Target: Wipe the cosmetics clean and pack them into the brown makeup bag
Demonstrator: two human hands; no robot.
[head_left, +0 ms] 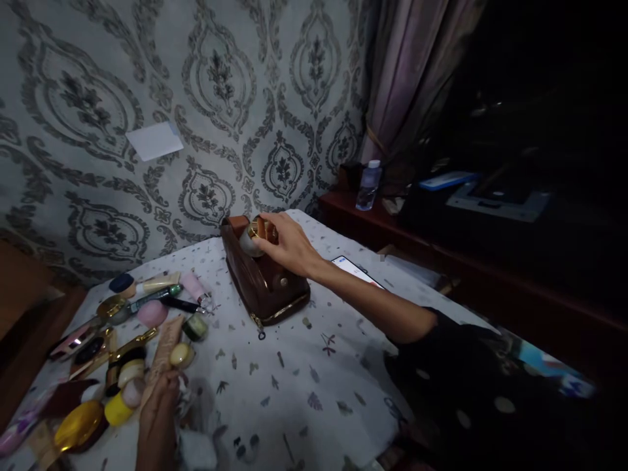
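R hand (284,242): round jar (249,246) w/ gold lid is gripped, fingers curled over it from above. Jar is held at top of brown bag (245,294), toward its wall-side end; depth in bag can't be told. Bag is set on patterned sheet (294,386), zip pull (260,330) at near corner.

L hand (164,392): lowered at edge of cosmetics pile, next to lower end of tan tube (167,343); blurred, so can't tell if anything's gripped. Whitish item just beside it, too blurred to ID.

Pile is spread left of bag, well apart from R hand: pink tube (193,286), pink sponge (152,314), green jar (195,327), pale yellow round item (181,355), yellow container (118,411), gold oval case (81,425), etc.

Phone (354,269) is partly hidden by R forearm, screen lit. Clear bottle (369,185) is stood on dark red ledge beyond sheet.
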